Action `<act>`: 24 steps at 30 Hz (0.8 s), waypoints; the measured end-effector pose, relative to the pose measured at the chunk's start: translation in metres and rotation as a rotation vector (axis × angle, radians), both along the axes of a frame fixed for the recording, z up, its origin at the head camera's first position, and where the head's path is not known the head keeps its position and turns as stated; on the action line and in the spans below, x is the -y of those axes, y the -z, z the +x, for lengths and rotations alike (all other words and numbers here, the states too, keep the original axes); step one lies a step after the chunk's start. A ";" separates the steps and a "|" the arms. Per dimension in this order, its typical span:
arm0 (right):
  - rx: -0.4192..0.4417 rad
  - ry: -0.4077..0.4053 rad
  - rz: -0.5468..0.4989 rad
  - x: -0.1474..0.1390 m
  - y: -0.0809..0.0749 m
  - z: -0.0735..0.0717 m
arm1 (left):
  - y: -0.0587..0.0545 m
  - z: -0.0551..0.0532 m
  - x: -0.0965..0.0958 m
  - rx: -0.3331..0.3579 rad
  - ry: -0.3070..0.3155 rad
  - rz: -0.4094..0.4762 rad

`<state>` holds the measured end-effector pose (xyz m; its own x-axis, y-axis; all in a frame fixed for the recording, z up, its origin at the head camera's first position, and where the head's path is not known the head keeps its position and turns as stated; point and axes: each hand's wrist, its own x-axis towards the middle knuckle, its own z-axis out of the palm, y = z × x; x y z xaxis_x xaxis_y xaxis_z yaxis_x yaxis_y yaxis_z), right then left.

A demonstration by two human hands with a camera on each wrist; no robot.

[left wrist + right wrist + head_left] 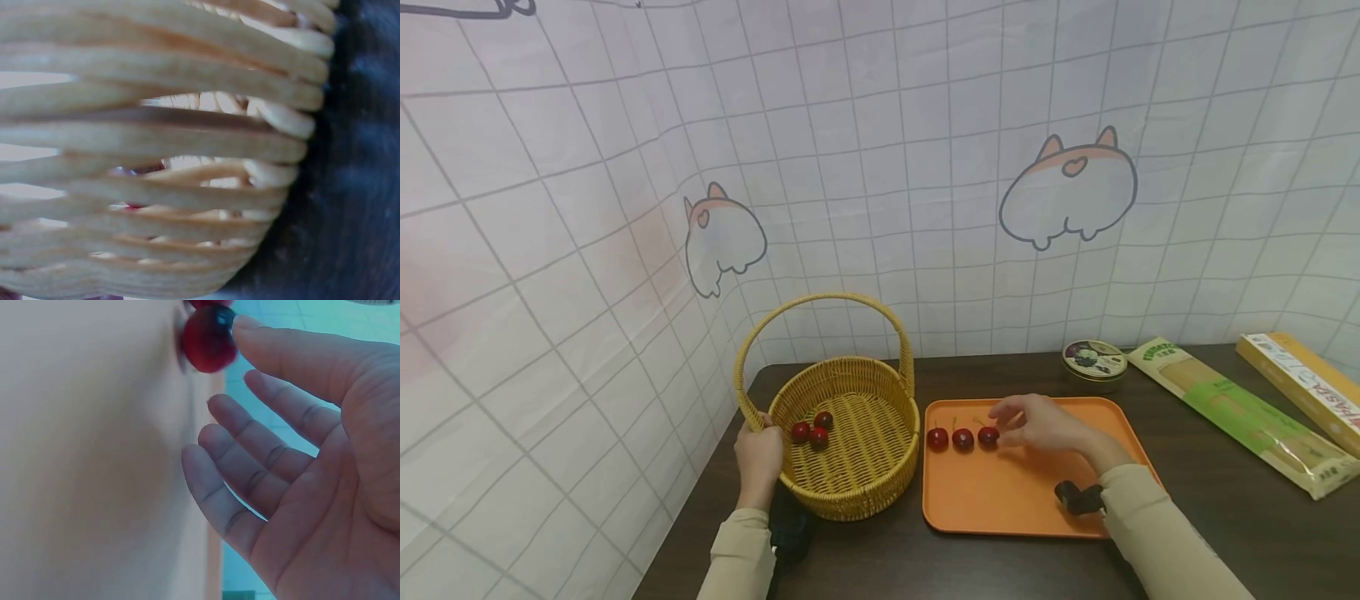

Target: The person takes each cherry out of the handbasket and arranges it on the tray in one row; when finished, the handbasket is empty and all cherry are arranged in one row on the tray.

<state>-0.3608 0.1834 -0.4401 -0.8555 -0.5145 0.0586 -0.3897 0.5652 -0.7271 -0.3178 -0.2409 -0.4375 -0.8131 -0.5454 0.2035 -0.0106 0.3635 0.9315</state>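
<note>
My left hand point(759, 452) grips the yellow wicker basket point(857, 504) at the left foot of its arched handle. Inside it, several dark red cherries point(818, 437) lie together on the left of the woven floor. Three more cherries with stems stand in a row on an orange tray point(977, 500). Over the tray, my right hand point(1037, 423) is beside the rightmost cherry point(988, 437), its fingers loosely bent and apart. In the right wrist view the thumb tip overlaps the edge of that cherry point(209, 340), and the palm holds nothing. Basket weave fills most of the left wrist view.
A round tin point(1094, 364) stands behind the tray's back right corner. Right of it lie a green-and-clear pack of noodles point(1240, 408) and a yellow pasta box point(1311, 383). A white grid-patterned curtain point(925, 208) borders the dark table point(865, 558) at the back and left.
</note>
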 end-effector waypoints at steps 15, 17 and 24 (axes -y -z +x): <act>-0.239 0.051 -0.048 0.027 -0.037 0.022 | -0.001 0.001 0.000 0.008 0.015 0.005; -0.240 0.029 -0.073 0.037 -0.041 0.027 | -0.001 0.001 0.000 0.011 0.013 0.005; -0.188 -0.098 -0.143 0.078 -0.051 0.042 | -0.002 0.002 -0.002 0.025 0.003 -0.003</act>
<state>-0.3192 0.1054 -0.3888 -0.7691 -0.5693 0.2904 -0.5736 0.4146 -0.7065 -0.3159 -0.2394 -0.4360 -0.8198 -0.5421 0.1847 -0.0326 0.3660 0.9300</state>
